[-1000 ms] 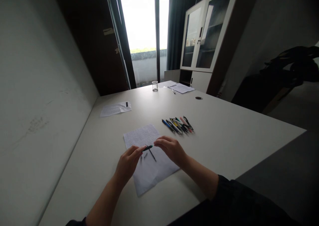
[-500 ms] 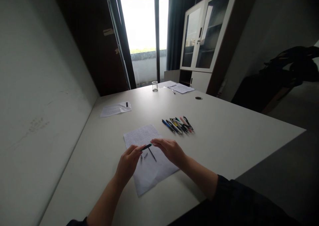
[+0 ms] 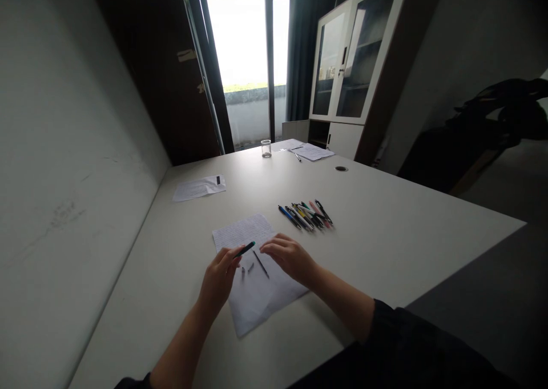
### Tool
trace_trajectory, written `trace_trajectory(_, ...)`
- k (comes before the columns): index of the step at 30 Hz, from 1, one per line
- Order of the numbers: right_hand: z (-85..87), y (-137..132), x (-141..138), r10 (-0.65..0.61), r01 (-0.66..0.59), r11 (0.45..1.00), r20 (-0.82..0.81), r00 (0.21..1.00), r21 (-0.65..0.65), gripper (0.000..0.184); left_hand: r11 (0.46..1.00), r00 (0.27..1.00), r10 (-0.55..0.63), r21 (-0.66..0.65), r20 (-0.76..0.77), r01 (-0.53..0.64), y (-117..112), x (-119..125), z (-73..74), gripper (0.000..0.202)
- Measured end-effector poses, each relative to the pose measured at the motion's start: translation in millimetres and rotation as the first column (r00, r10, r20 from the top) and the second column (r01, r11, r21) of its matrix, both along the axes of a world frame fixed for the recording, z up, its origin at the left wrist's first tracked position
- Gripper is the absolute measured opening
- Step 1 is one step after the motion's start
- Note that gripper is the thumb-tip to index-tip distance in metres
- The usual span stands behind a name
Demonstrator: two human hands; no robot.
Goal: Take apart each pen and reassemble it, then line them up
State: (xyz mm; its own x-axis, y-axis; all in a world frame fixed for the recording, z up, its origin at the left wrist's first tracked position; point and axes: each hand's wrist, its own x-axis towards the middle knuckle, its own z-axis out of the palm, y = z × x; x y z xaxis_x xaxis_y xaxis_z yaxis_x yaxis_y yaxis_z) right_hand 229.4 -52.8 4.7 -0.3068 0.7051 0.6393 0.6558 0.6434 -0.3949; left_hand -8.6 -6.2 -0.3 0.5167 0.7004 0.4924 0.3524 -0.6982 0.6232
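Note:
My left hand (image 3: pixel 218 272) is closed around a dark pen barrel (image 3: pixel 245 249) with green at its end, tilted up toward the right. To its right, my right hand (image 3: pixel 291 256) is apart from the barrel, fingertips drawn together; whatever they may pinch is too small to make out. Below both hands lies a sheet of paper (image 3: pixel 268 309), its far part covered with writing. On the sheet rest a thin dark pen refill (image 3: pixel 261 265) and two small pen parts, one a greyish piece (image 3: pixel 250 267), the other a small piece (image 3: pixel 243 270) nearer my left hand.
Several pens (image 3: pixel 305 216) lie in a row beyond my right hand. A glass jar (image 3: pixel 266 148) and some papers (image 3: pixel 314 152) are at the table's far end. Another sheet (image 3: pixel 197 189) lies left, by the wall. The white table (image 3: pixel 398 229) has a round cable hole (image 3: pixel 341 169).
My right hand has come away from the end of the pen barrel, leaving a gap. The barrel, still in my left hand, now shows its far end and has shifted slightly left.

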Motion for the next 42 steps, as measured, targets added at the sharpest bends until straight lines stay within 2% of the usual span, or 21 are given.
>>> trace_trajectory(4, -9.5, 3.8, 3.7, 0.078, -0.068, 0.997, 0.306, 0.949, -0.042, 0.021, 0.999, 0.999, 0.039, -0.011, 0.025, -0.039, 1.3, -0.3, -1.2, 0.029)
trace_trajectory(7, -9.3, 2.4, 3.4, 0.086, -0.055, 0.995, 0.420, 0.903, -0.086, 0.021, 0.998, 0.997, 0.061, -0.017, 0.044, -0.061, 3.2, -0.3, -3.6, 0.028)
trace_trajectory(14, 2.0, -3.0, -2.5, 0.036, -0.002, 0.998, 0.558, 0.829, -0.062, 0.015, 0.995, 0.995, 0.097, 0.003, 0.034, -0.097, 7.8, -2.5, -9.5, 0.029)
trace_trajectory(20, 4.7, -1.7, -6.5, 0.032, 0.005, 0.998, 0.597, 0.801, -0.060, 0.015, 0.993, 0.993, 0.115, -0.009, -0.008, -0.115, 7.9, -3.5, -8.1, 0.028)
trace_trajectory(26, 17.5, 9.7, -9.2, 0.161, -0.079, 0.986, 0.699, 0.696, -0.149, 0.011, 0.993, 0.994, 0.112, -0.034, -0.017, -0.112, 8.9, -4.5, -8.7, 0.029)
trace_trajectory(29, 28.3, 12.9, -7.8, 0.209, -0.102, 0.976, 0.686, 0.697, -0.194, 0.011, 0.992, 0.993, 0.118, -0.047, -0.009, -0.118, 8.9, -4.7, -7.3, 0.029)
trace_trajectory(31, 38.3, 13.8, -2.6, 0.223, -0.110, 0.970, 0.602, 0.767, -0.218, 0.011, 0.990, 0.992, 0.125, -0.058, -0.001, -0.125, 8.6, -4.4, -6.0, 0.029)
trace_trajectory(33, 49.2, 14.8, 5.1, 0.228, -0.136, 0.959, 0.389, 0.893, -0.250, 0.011, 0.990, 0.992, 0.123, -0.068, 0.014, -0.122, 8.4, -3.9, -5.7, 0.028)
trace_trajectory(35, 57.5, 16.4, 11.9, 0.209, -0.192, 0.948, 0.042, 0.977, -0.255, 0.009, 0.991, 0.993, 0.113, -0.076, 0.034, -0.110, 8.3, -3.2, -6.6, 0.028)
trace_trajectory(36, 59.7, 17.4, 13.9, 0.168, -0.208, 0.945, -0.172, 0.971, -0.252, 0.007, 0.991, 0.993, 0.107, -0.080, 0.041, -0.103, 8.4, -2.9, -7.3, 0.028)
trace_trajectory(37, 60.5, 18.6, 14.5, 0.122, -0.227, 0.943, -0.378, 0.918, -0.246, 0.005, 0.992, 0.994, 0.101, -0.085, 0.047, -0.097, 8.4, -2.7, -8.0, 0.028)
trace_trajectory(39, 57.8, 21.3, 12.0, 0.034, -0.255, 0.938, -0.674, 0.738, -0.233, 0.007, 0.992, 0.994, 0.092, -0.093, 0.057, -0.087, 8.4, -2.3, -9.2, 0.025)
trace_trajectory(40, 54.7, 22.8, 9.5, 0.006, -0.269, 0.937, -0.757, 0.653, -0.225, 0.009, 0.992, 0.994, 0.087, -0.095, 0.061, -0.081, 8.3, -2.3, -9.4, 0.024)
trace_trajectory(42, 47.1, 26.2, 3.7, -0.021, -0.289, 0.933, -0.836, 0.549, -0.214, 0.012, 0.993, 0.994, 0.079, -0.099, 0.070, -0.071, 8.3, -2.6, -9.4, 0.023)
